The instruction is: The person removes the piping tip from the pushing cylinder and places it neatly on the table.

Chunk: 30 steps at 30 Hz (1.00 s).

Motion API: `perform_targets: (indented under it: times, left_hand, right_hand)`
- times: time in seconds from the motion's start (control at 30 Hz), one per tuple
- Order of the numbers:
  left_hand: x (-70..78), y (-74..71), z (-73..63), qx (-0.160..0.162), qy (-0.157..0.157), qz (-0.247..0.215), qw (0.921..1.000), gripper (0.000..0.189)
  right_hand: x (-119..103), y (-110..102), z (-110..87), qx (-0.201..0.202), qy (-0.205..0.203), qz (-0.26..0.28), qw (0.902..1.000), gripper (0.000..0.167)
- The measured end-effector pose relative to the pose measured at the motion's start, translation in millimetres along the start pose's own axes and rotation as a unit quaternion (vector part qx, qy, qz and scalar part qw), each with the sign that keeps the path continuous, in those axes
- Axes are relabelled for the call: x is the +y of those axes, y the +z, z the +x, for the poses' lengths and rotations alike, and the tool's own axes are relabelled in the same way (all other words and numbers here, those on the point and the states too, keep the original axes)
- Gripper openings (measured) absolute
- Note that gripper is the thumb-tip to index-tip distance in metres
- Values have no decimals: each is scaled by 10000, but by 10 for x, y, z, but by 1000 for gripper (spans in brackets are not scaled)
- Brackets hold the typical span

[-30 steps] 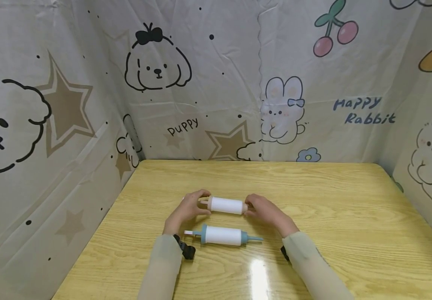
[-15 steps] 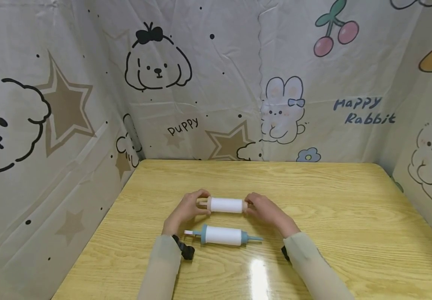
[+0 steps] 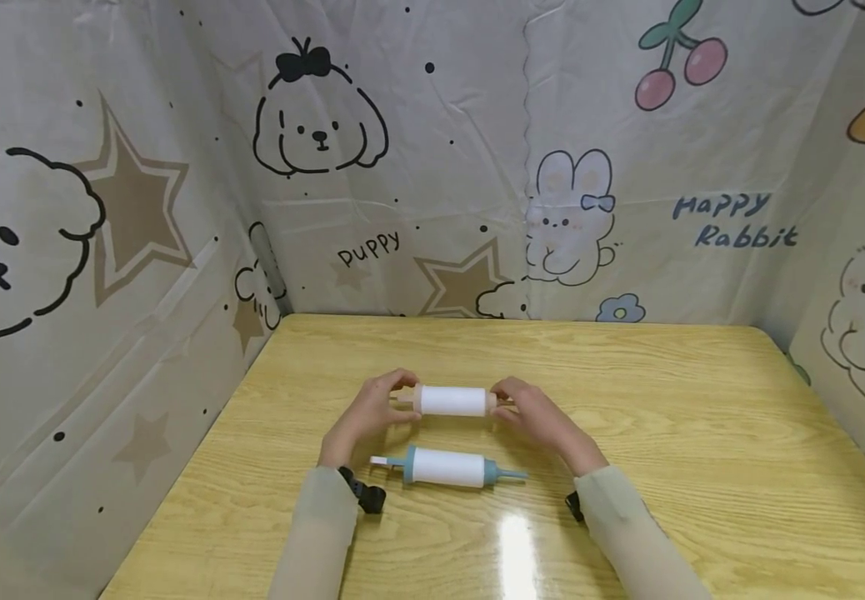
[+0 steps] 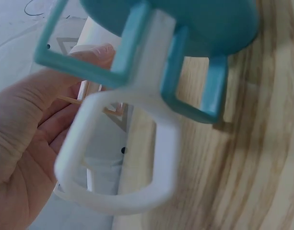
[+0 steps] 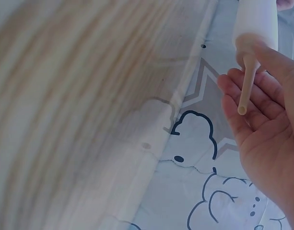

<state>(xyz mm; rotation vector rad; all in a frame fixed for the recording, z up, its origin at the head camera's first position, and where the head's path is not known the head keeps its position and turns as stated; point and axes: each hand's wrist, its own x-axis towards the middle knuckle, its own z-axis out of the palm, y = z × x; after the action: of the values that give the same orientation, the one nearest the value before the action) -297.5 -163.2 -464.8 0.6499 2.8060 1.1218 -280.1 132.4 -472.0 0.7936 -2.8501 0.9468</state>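
Extending crosswise, 1 peach-ended white tube (image 3: 453,402) is gripped at its left end by the left hand (image 3: 369,410), thumb and fingers set around it, and pinched at its right end by the right hand (image 3: 539,414). Nearer the camera, 1 teal-ended white tube (image 3: 447,467) is supported, roughly parallel, by the wooden table (image 3: 687,467).

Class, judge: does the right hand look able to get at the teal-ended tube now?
Probably yes, if it lets go: the right hand holds the pink-ended tube, but nothing visible stands between that hand and the teal-ended tube.
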Motion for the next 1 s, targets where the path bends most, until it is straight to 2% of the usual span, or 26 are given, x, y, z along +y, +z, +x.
perform_targets:
  times: [0.23, 0.67, 1.0]
  left_hand:
    - [80, 16, 0, 44, 197, 105, 9997, 54]
    - [341, 102, 17, 40, 694, 307, 9971, 54]
    - [507, 187, 66, -166, 721, 246, 9970, 54]
  right_hand:
    - [33, -47, -85, 247, -96, 113, 9996, 31]
    - [130, -174, -311, 642, -204, 265, 9974, 30]
    - [211, -273, -491, 808, -304, 255, 9959, 28]
